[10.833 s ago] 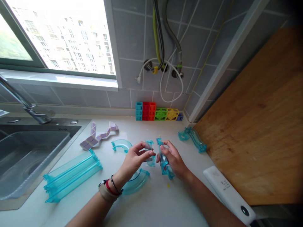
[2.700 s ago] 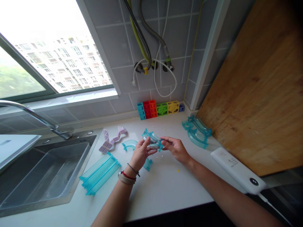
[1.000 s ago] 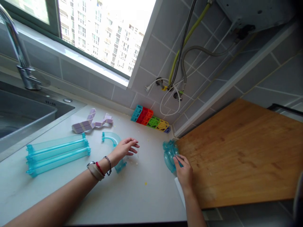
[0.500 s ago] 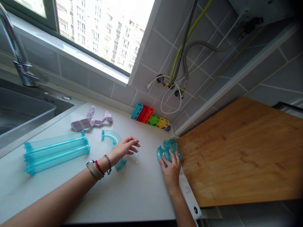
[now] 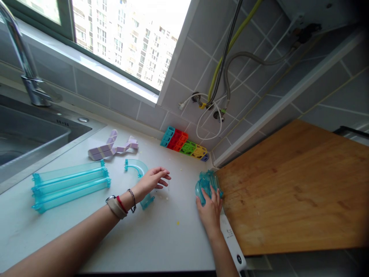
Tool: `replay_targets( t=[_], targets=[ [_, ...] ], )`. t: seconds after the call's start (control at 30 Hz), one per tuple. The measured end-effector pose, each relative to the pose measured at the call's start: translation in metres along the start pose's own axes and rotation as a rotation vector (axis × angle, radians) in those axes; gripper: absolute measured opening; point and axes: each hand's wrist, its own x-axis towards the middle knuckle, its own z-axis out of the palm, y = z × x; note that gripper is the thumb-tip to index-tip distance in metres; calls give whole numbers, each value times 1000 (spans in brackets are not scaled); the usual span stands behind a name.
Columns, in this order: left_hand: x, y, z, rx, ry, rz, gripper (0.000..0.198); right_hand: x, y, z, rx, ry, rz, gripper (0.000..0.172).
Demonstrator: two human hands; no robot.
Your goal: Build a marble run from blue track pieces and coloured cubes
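Curved track pieces (image 5: 205,181), clear teal and piled together, sit on the desk (image 5: 161,238) right against the edge of the wooden board (image 5: 288,192), and your right hand (image 5: 210,209) lies on them.

Going from your left: the faucet (image 5: 25,73) stands over the steel sink (image 5: 34,134) at the far left. Beside the sink's rim, a stack of straight track pieces (image 5: 70,185) lies flat on the desk, the same clear teal. Behind it rests a pale purple folding snake toy (image 5: 111,148), bent into a zigzag. A single curved piece (image 5: 135,167) lies just to the right of the straight stack.

Your left hand (image 5: 151,180) is next, palm down, fingers apart and stretched out, holding nothing. Bracelets (image 5: 122,204) circle that wrist. The end of another curved track section (image 5: 147,201) shows from under the heel of this hand.

Against the tiled wall stands a row of coloured cube blocks (image 5: 186,146), blue, red, green and yellow.

Your two hands are well apart. The right one has its fingers laid over the top of the pile and the thumb at its left side; whether it grips or only rests there cannot be told. A white device (image 5: 232,242) lies along the board's edge, beside your right forearm.
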Motion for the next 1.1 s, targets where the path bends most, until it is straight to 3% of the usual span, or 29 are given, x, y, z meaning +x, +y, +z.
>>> replay_targets(
  t=[0.13,0.2,0.27,0.37,0.43,0.57,0.67,0.83,0.97,1.1],
  targets=[
    [1,-2,0,-12,12,2,43,-2,-7,-11,81,74,-13,49],
    [2,-2,1,-19,20,11,42,-6,-21,-20,180,161,-71,43],
    [3,-3,1,-27,28,28,41,-11,-44,-31,304,156,-179,32],
    [3,-2,-2,-59,60,81,41,-12,-88,-44,543,-120,-356,21],
    [4,1,-5,-95,95,128,40,-8,-120,-48,675,-299,-379,24],
    [4,7,-14,-164,180,214,36,3,-172,-47,615,-522,-425,74],
    [4,12,-20,-222,229,269,35,6,-195,-39,477,-578,-458,84],
    [4,16,-26,-310,298,363,37,8,-189,-18,499,-466,-444,51],
    [5,18,-30,-286,380,410,36,15,-172,-1,754,-373,-308,44],
    [5,20,-36,-1,517,453,35,27,-164,11,1037,-312,-102,29]
  ],
)
